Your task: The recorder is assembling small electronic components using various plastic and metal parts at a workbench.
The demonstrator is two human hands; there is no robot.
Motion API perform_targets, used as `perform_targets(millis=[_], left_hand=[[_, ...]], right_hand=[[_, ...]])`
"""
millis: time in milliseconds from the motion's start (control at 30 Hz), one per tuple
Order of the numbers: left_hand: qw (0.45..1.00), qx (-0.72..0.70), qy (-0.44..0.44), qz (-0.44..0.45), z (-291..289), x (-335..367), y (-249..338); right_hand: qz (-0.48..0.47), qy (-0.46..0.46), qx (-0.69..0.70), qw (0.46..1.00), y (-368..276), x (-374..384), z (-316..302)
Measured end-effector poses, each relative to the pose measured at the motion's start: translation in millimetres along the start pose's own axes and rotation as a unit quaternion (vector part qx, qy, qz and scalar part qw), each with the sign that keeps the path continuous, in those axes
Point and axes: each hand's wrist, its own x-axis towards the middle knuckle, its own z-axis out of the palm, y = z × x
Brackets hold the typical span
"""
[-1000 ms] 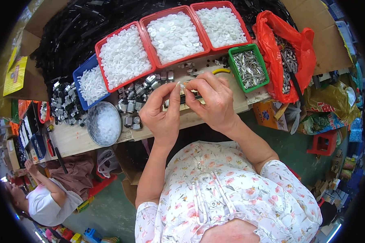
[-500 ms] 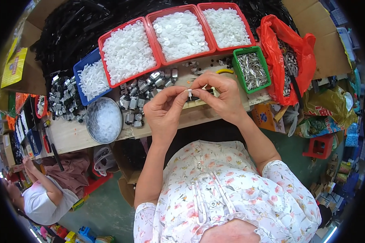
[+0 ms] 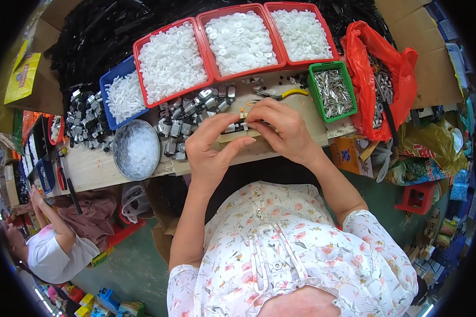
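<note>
My right hand (image 3: 285,131) pinches a small white plastic part near the front edge of the workbench; the fingertips mostly cover it. Close to those fingers lies a small black and silver piece (image 3: 231,128) on the wood. My left hand (image 3: 209,145) is beside it, thumb stretched out and apart from the index finger, whose tip is at the piece. I cannot tell whether that fingertip touches it. Behind the hands are loose silver and black motor-like blocks (image 3: 184,119) and pliers with yellow handles (image 3: 293,93).
Red trays (image 3: 211,79) of white plastic parts line the back. A blue bin (image 3: 110,113), a metal bowl (image 3: 117,158), a green bin (image 3: 314,100) of metal pins and a red bag (image 3: 362,58) stand around. At far left another person (image 3: 53,253) sits.
Both hands were pinching a small white part together, raised in front. Now they are lower over the black and silver piece, and my left thumb has parted from its fingers. The pliers show more.
</note>
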Motion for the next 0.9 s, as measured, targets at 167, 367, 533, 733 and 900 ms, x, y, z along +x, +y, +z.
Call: perform_targets(millis=[167, 367, 533, 733, 900], left_hand=[[0.983, 0.16, 0.005, 0.084, 0, -16, -15], [0.961, 0.24, -0.021, 0.133, 6, -22, -21], [0.953, 0.266, -0.028, 0.145, 5, -24, -26], [0.949, 0.273, -0.04, 0.156, 7, -23, -28], [0.928, 0.325, -0.033, 0.176, 9, -23, -28]], right_hand=[[-0.037, -0.019, -0.04, 0.998, 21, -4, 13], [-0.028, -0.022, -0.06, 0.998, 28, -5, 18], [-0.026, -0.028, -0.081, 0.996, 28, -5, 22], [-0.018, -0.041, -0.095, 0.994, 26, -5, 21], [-0.021, -0.036, -0.083, 0.996, 27, 0, 23]])
